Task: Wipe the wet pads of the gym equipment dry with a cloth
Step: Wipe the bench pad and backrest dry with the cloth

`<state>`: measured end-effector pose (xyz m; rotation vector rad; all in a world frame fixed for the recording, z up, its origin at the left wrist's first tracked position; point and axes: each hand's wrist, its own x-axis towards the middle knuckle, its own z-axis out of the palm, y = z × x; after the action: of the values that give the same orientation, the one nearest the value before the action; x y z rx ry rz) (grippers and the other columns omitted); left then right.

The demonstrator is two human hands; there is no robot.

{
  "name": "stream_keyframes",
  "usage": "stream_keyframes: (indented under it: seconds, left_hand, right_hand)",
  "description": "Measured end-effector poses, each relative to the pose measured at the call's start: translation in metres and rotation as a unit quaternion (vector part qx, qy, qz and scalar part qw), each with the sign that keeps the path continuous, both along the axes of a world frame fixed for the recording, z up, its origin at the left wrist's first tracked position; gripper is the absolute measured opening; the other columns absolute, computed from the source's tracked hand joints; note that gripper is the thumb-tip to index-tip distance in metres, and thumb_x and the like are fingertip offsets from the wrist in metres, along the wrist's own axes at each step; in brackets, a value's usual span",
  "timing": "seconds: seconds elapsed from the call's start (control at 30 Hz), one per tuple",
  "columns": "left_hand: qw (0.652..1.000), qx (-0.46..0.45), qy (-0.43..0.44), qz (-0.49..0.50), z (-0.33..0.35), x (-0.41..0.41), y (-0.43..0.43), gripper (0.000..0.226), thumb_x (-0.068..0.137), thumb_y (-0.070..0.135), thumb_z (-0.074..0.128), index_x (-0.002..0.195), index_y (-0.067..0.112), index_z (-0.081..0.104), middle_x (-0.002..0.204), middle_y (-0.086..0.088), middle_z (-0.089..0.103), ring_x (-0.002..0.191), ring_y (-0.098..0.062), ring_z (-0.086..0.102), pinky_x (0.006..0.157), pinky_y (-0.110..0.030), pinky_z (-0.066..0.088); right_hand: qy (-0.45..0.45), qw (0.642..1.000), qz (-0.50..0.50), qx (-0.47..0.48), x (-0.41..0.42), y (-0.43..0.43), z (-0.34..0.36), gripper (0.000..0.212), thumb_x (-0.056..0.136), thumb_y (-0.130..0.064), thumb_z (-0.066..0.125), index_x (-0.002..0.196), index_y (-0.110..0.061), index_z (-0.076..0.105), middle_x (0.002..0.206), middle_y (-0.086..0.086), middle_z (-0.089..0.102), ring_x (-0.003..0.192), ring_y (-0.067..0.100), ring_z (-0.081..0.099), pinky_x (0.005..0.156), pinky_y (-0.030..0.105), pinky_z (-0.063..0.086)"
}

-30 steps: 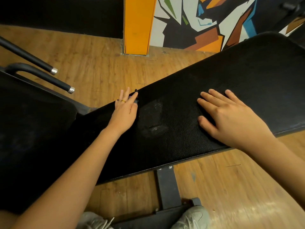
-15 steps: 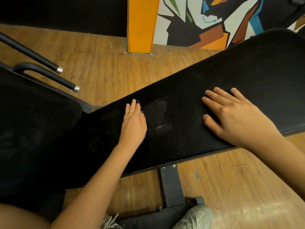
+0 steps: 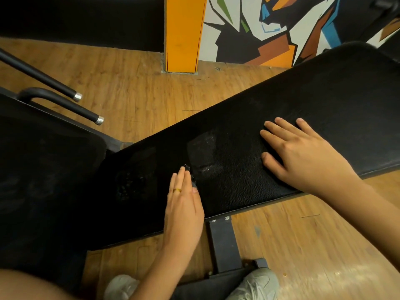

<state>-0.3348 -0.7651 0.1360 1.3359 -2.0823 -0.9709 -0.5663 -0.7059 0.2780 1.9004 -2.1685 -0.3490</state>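
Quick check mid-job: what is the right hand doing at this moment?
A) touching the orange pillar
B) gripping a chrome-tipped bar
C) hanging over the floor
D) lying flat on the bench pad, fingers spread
D: the right hand lies flat with fingers spread on the black bench pad, apart from the left hand, which is nearer the pad's lower end.

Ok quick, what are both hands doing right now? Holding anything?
Left hand: open, straight fingers pressing a dark cloth on the pad.
Right hand: open, flat on the pad, holding nothing.
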Motion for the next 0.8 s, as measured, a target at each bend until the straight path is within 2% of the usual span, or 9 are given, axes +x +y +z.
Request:
stream_keyframes:
  seconds: [0.13, 0.27, 0.33, 0.43, 0.5, 0.57, 0.67, 0.8]
  left_hand:
    - [1.000, -0.005, -0.014, -0.006, -0.002, -0.014, -0.038, 0.051, 0.110, 0.023, 0.028, 0.159, 0.010, 0.022, 0.168, 0.001, 0.014, 0.155, -0.011, 0.003, 0.118, -0.020, 0.006]
    - [0.999, -0.002, -0.034, -0.004, 0.001, -0.025, -0.070, 0.050, 0.111, 0.022, 0.028, 0.158, 0.007, 0.024, 0.168, -0.006, 0.018, 0.156, -0.018, 0.008, 0.122, -0.028, 0.012]
    - [0.999, -0.010, -0.034, -0.010, 0.001, -0.019, -0.061, 0.051, 0.110, 0.023, 0.028, 0.159, 0.010, 0.023, 0.168, -0.002, 0.018, 0.155, -0.014, 0.007, 0.121, -0.027, 0.012]
    - [0.999, -0.026, 0.000, -0.039, -0.002, 0.006, -0.013, 0.053, 0.108, 0.029, 0.027, 0.160, 0.022, 0.020, 0.166, 0.013, 0.012, 0.153, 0.000, 0.001, 0.118, -0.020, 0.008]
    - [0.997, -0.034, 0.022, -0.065, -0.006, 0.019, 0.015, 0.052, 0.106, 0.038, 0.023, 0.156, 0.028, 0.018, 0.163, 0.021, 0.011, 0.150, 0.009, -0.004, 0.119, -0.012, 0.003]
    - [0.995, -0.049, 0.031, -0.083, -0.010, 0.025, 0.023, 0.052, 0.104, 0.045, 0.020, 0.153, 0.031, 0.019, 0.161, 0.025, 0.013, 0.149, 0.012, -0.002, 0.114, -0.003, -0.002]
    - [0.984, -0.081, 0.031, -0.156, -0.001, 0.021, 0.012, 0.053, 0.103, 0.046, 0.019, 0.155, 0.031, 0.020, 0.161, 0.029, 0.009, 0.150, 0.009, -0.002, 0.112, -0.004, -0.001]
    - [0.950, -0.139, 0.028, -0.277, 0.023, -0.007, 0.006, 0.051, 0.108, 0.029, 0.029, 0.158, 0.019, 0.026, 0.166, 0.016, 0.013, 0.153, 0.002, -0.003, 0.117, -0.010, -0.001]
  right_hand:
    - [-0.005, 1.000, -0.002, 0.000, 0.000, 0.000, 0.000, 0.068, 0.098, -0.051, 0.026, 0.147, -0.010, 0.049, 0.153, 0.012, 0.047, 0.147, 0.030, 0.036, 0.119, 0.055, 0.025]
    - [-0.004, 1.000, -0.002, 0.004, 0.001, 0.002, 0.002, 0.067, 0.099, -0.050, 0.025, 0.149, -0.011, 0.047, 0.155, 0.012, 0.044, 0.148, 0.029, 0.034, 0.120, 0.054, 0.023]
    - [-0.004, 1.000, -0.001, 0.006, 0.002, 0.002, 0.002, 0.067, 0.099, -0.050, 0.026, 0.149, -0.011, 0.047, 0.155, 0.012, 0.045, 0.148, 0.029, 0.034, 0.120, 0.053, 0.023]
    - [-0.002, 1.000, -0.002, 0.007, 0.001, 0.002, 0.002, 0.067, 0.099, -0.050, 0.025, 0.148, -0.011, 0.048, 0.155, 0.013, 0.045, 0.148, 0.030, 0.035, 0.119, 0.054, 0.024]
    - [0.002, 1.000, 0.000, 0.005, 0.002, 0.001, 0.002, 0.067, 0.098, -0.050, 0.026, 0.147, -0.010, 0.049, 0.153, 0.013, 0.047, 0.147, 0.031, 0.036, 0.119, 0.055, 0.026]
    - [0.003, 1.000, 0.002, 0.001, 0.002, 0.000, 0.001, 0.067, 0.098, -0.050, 0.027, 0.146, -0.009, 0.051, 0.152, 0.014, 0.048, 0.146, 0.032, 0.038, 0.118, 0.056, 0.028]
    - [0.003, 1.000, -0.001, 0.002, 0.002, 0.000, 0.001, 0.068, 0.098, -0.050, 0.026, 0.146, -0.009, 0.051, 0.153, 0.014, 0.047, 0.146, 0.031, 0.037, 0.118, 0.056, 0.028]
    - [0.001, 1.000, 0.001, 0.003, 0.002, 0.000, 0.002, 0.069, 0.097, -0.050, 0.027, 0.146, -0.008, 0.051, 0.153, 0.014, 0.047, 0.146, 0.032, 0.037, 0.118, 0.057, 0.027]
